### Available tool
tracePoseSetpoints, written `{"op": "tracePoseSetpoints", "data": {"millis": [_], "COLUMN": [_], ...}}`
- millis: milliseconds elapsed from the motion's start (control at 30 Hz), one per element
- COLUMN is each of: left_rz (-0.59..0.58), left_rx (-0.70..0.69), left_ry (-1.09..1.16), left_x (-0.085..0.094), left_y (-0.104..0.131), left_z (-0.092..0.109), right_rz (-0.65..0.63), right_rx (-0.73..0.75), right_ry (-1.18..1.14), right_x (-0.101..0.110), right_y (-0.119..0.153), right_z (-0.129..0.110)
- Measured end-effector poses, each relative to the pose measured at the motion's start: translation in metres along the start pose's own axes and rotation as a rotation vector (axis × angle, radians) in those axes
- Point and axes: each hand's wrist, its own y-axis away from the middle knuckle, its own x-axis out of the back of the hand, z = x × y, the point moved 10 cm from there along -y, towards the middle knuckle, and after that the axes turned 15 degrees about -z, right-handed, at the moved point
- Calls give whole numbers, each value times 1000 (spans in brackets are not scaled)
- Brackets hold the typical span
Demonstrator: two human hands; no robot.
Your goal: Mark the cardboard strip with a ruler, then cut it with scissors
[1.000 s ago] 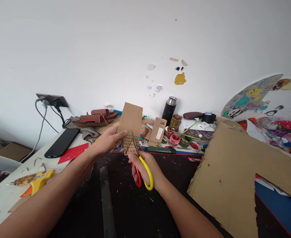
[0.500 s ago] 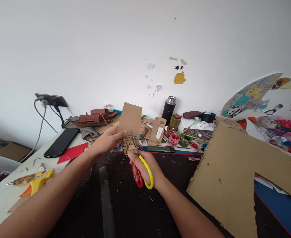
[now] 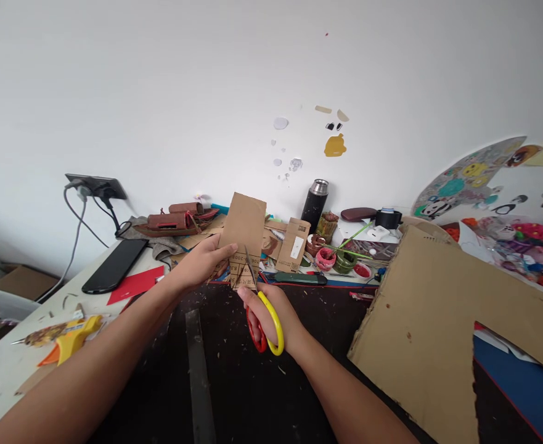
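A brown cardboard piece (image 3: pixel 243 223) with black printing on its lower part is upright near the middle of the view. My left hand (image 3: pixel 206 262) grips its left edge, thumb in front and fingers behind. My right hand (image 3: pixel 273 314) is closed around the red and yellow handles of the scissors (image 3: pixel 273 327). The scissors' blades point up and lie over the printed lower part of the cardboard; whether they are in it is hard to tell. The thumb of my right hand is at the cardboard's bottom edge.
A metal ruler (image 3: pixel 200 376) lies on the dark mat (image 3: pixel 253 394). At left are a yellow glue gun (image 3: pixel 70 339) and a phone (image 3: pixel 114 265). A large cardboard sheet (image 3: pixel 419 327) covers the right. Behind stand a black flask (image 3: pixel 315 203), paint jars (image 3: pixel 325 259) and a model boat (image 3: pixel 174 223).
The cardboard piece has shifted very slightly to the right. The scissors' handles and my right hand have moved a little left and down.
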Motion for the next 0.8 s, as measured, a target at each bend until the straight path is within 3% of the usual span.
{"op": "tracePoseSetpoints", "data": {"millis": [300,533,800], "left_rz": [-28,-34,-35], "left_rx": [32,36,48], "left_ry": [-8,12,33], "left_x": [-5,-6,-6], "left_y": [0,-2,-3], "left_z": [-1,-5,-8], "right_rz": [10,-5,-7], "right_rx": [-20,-24,-4], "right_ry": [52,53,44], "right_x": [-2,-1,-2], "right_y": [2,-4,-4], "right_z": [-5,8,7]}}
